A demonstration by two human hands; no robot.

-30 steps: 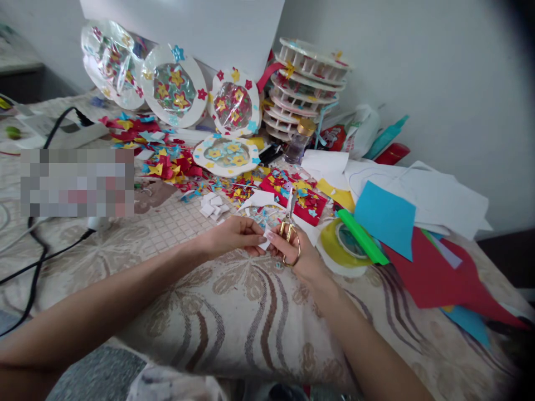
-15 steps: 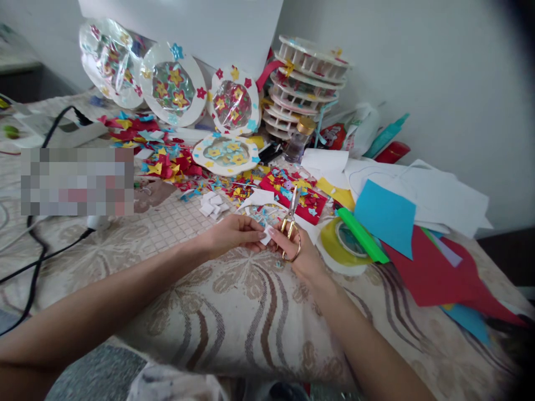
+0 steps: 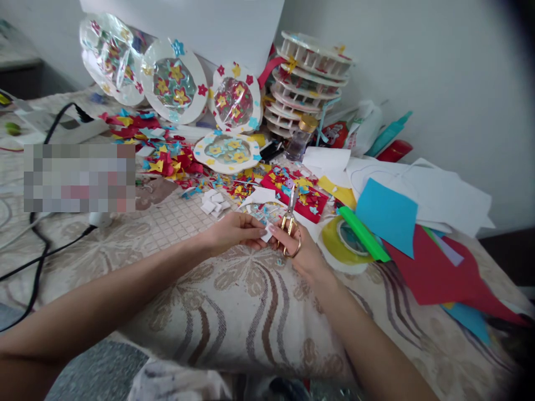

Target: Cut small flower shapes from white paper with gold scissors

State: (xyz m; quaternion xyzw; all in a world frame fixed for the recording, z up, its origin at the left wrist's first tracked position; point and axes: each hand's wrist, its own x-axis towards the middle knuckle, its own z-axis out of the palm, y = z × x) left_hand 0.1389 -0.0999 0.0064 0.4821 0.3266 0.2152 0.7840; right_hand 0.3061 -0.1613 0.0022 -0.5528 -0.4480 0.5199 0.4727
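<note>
Between my two hands is a small white square piece (image 3: 266,234), perhaps foam or card. My left hand (image 3: 234,231) pinches its left side with thumb and fingers. On its right side rests the thumb of my right hand (image 3: 298,245), which also carries gold-handled scissors (image 3: 289,220), blades pointing away from me. Just beyond the hands lie a curved white offcut (image 3: 261,195) and a red sheet (image 3: 313,214) strewn with tiny coloured scraps. A little pile of white squares (image 3: 214,202) sits to the left, on a grid-lined mat (image 3: 173,225).
Decorated white discs (image 3: 196,106) lean at the back beside a tiered stack of white rings (image 3: 311,72). Rightward are a yellow tape roll (image 3: 334,245), a green strip (image 3: 363,234), blue paper (image 3: 387,214) and red paper (image 3: 426,273). Black cables (image 3: 37,262) cross the left side.
The view has shifted slightly. My hands hold the white piece and the scissors in nearly the same position as before.
</note>
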